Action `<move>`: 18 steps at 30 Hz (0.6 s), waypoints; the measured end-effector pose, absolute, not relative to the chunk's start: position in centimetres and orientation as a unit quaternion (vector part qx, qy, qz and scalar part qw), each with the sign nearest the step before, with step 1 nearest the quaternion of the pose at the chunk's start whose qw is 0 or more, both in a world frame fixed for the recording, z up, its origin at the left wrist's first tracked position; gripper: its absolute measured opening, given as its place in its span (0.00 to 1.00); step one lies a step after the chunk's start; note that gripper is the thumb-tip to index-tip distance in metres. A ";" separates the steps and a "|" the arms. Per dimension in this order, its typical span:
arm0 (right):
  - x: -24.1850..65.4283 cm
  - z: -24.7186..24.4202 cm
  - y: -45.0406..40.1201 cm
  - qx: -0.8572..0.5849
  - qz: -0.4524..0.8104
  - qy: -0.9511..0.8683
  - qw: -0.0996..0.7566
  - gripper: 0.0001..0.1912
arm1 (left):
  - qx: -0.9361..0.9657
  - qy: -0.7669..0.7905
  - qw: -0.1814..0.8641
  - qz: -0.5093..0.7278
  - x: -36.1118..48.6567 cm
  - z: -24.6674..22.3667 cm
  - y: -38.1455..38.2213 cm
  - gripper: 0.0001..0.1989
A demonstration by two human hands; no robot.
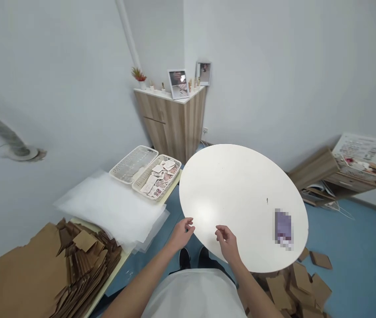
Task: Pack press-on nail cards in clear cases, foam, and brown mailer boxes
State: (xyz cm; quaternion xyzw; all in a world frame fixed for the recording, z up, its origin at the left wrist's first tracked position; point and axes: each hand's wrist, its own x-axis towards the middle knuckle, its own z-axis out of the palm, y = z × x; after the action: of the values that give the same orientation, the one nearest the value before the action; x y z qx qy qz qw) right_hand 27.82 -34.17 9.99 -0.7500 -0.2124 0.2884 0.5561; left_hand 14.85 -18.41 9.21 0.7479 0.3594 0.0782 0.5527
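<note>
My left hand (182, 233) hovers at the near left edge of a round white table (234, 181), fingers curled a little and apart, with nothing in it. Over the table's near edge is my right hand (226, 240), also bent at the fingers and holding nothing. A gap of bare tabletop lies between the two hands. To the right on the table lies a purple item (283, 226), blurred into blocks. A tiny dark object (267, 201) rests just above it.
At left, a side table bears stacked brown cardboard (25, 269), translucent sheets (115, 205) and a white basket (156, 179) of small cards. A wooden cabinet (174, 123) stands behind. Cardboard pieces (279, 291) lie on the floor at lower right, below a shelf unit (327, 176).
</note>
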 end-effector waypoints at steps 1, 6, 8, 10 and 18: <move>27.9 10.1 -33.5 -0.746 0.297 -0.213 0.557 0.18 | 0.747 0.369 0.548 0.078 14.5 9.3 -18.0 0.21; 28.9 9.9 -29.7 -0.727 0.349 -0.212 0.552 0.17 | 0.748 0.400 0.527 0.052 12.5 10.7 -15.8 0.22; 29.3 9.4 -27.5 -0.719 0.373 -0.225 0.541 0.17 | 0.742 0.423 0.517 0.056 11.6 11.2 -14.9 0.22; 29.5 8.9 -25.0 -0.707 0.397 -0.252 0.528 0.17 | 0.731 0.449 0.509 0.074 10.7 11.5 -14.1 0.23; 28.7 8.5 -17.2 -0.665 0.451 -0.347 0.485 0.18 | 0.677 0.517 0.507 0.131 8.0 10.7 -12.0 0.24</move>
State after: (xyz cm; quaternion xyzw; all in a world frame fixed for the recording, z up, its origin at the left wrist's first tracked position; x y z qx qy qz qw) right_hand 28.69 -17.16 8.48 -0.6647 -0.3465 0.4506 0.4847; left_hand 8.05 -12.02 10.69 0.6774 0.5169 0.1310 0.5068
